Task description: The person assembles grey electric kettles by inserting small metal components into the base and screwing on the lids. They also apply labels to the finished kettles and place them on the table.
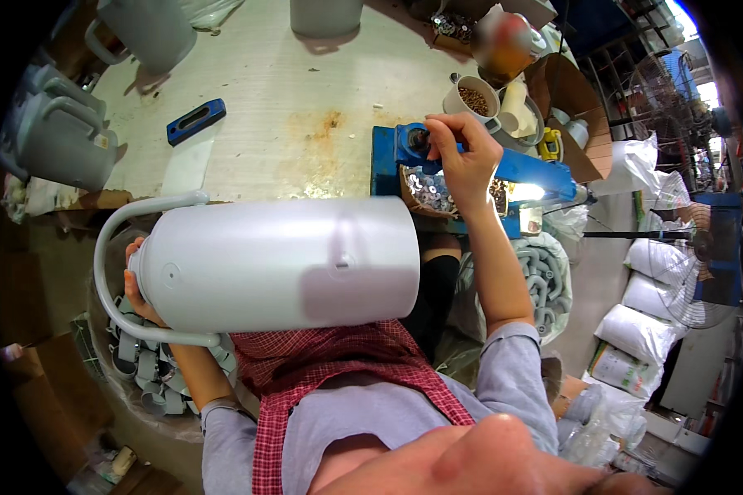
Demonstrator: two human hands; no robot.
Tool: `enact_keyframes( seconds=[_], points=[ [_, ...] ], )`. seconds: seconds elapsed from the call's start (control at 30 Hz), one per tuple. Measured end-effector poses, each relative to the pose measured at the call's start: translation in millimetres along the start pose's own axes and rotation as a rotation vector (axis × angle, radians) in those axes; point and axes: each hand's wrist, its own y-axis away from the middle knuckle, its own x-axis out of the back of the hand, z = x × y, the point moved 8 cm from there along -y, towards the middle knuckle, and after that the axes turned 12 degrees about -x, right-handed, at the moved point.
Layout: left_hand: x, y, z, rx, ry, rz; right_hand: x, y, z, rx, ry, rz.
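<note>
A large light-grey cylindrical jug body (281, 264) lies on its side in front of me, at the near edge of the table. Its curved carrying handle (101, 256) loops around the left end. My left hand (138, 285) grips the narrow neck at that end, the palm hidden behind it. My right hand (468, 157) is raised over a blue bench machine (524, 173), thumb and fingertips pinched together beside its dark round head (418, 139). Whatever the pinch holds is too small to name. Just below sits an open tray of small metal pieces (428, 188).
Grey jugs (66, 140) stand at the table's left. A blue hand tool (196, 121) lies on the tabletop (264, 107). Beyond the machine is a mug of small brass-coloured parts (473, 97). Bags of grey handles (545, 285) and grey parts (153, 371) flank me; a fan (685, 247) stands right.
</note>
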Motion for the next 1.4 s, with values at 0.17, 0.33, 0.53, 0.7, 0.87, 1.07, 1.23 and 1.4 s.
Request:
enact_keyframes(
  seconds=[0.17, 0.33, 0.53, 0.7, 0.87, 1.07, 1.23, 1.4],
  points=[
    [31, -1, 1, 0.046, -0.063, 0.075, 7, 5, -16, 0.176, 0.253, 0.009],
    [94, -9, 28, -0.264, -0.547, 0.196, 20, 43, -4, 0.194, 0.386, -0.129],
    [91, 0, 34, -0.347, -0.527, 0.138, 8, 56, 117, -0.153, 0.804, -0.343],
    [95, -2, 31, -0.282, -0.568, 0.222, 6, 52, 130, -0.084, 0.883, -0.364],
    [81, -9, 7, -0.106, -0.206, 0.198, 25, 55, 126, -0.003, 0.844, -0.197],
    [39, -7, 4, 0.000, -0.153, 0.166, 34, 58, -3, 0.180, 0.413, -0.110],
    [27, -11, -3, -0.018, -0.169, 0.265, 28, 15, -60, 0.553, 0.385, 0.103],
    [29, -13, -10, 0.020, -0.085, 0.223, 9, 12, -60, 0.676, 0.455, 0.078]
  ],
)
